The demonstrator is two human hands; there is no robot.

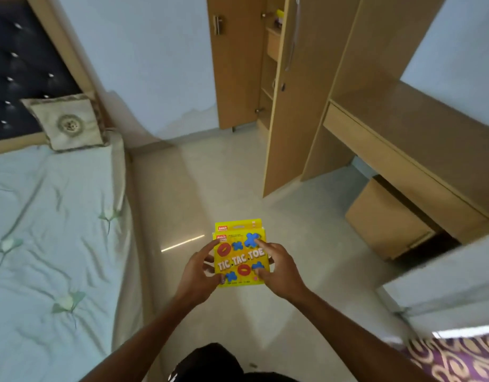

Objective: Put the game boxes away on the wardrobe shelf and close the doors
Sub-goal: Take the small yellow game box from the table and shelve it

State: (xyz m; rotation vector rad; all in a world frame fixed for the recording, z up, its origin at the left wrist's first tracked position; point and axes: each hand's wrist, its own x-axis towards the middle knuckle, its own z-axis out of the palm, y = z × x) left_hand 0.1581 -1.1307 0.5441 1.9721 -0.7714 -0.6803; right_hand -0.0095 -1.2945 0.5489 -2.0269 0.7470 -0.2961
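Two yellow Tic Tac Toe game boxes (242, 257) are stacked in front of me above the floor, the lower one peeking out at the top. My left hand (200, 271) grips the stack's left edge and my right hand (279, 268) grips its right edge, thumbs on the top face. Ahead stands the wooden wardrobe (301, 92). Its left door (232, 64) is swung open, and shelves (273, 34) with a few small items show in the gap. The right door looks partly ajar.
A bed (45, 230) with a pale green sheet and a cushion (68, 122) fills the left side. A wooden desk (419, 139) with a low cabinet (386, 219) under it stands to the right of the wardrobe. Glossy floor (215, 188) runs between the bed and the wardrobe.
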